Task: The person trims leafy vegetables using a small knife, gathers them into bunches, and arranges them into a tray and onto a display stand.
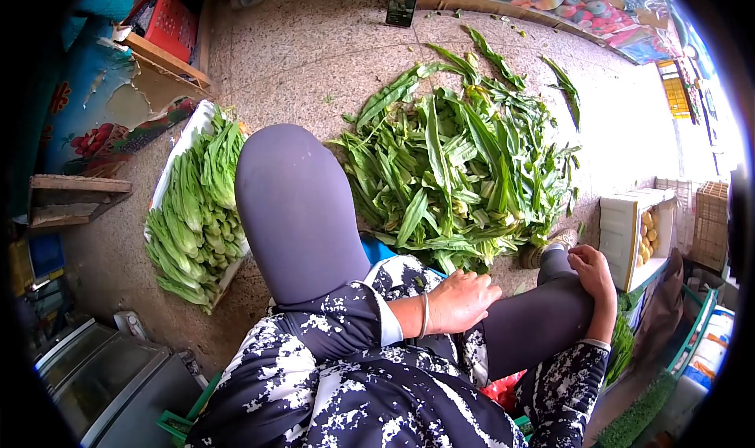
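Observation:
My left hand (462, 302), with a light bangle at the wrist, is over my lap beside my right thigh. Its fingers are curled in and the palm faces down, so anything inside is hidden. By my right knee, my right hand (595, 272) rests with bent fingers against the dark trouser leg (535, 322), and nothing shows in them. A wide heap of loose green leaves (464, 165) lies on the floor in front of me. Left of my raised left knee (295, 189), leafy green stalks (197, 212) lie stacked in a white foam tray (179, 145).
A phone (401, 4) stands upright at the far edge. To the right is a white foam box (625, 236) holding yellowish round produce (648, 236). A red crate (171, 23) is at upper left, with a wooden frame (79, 189) below it. Several stray leaves (566, 90) lie beyond the heap.

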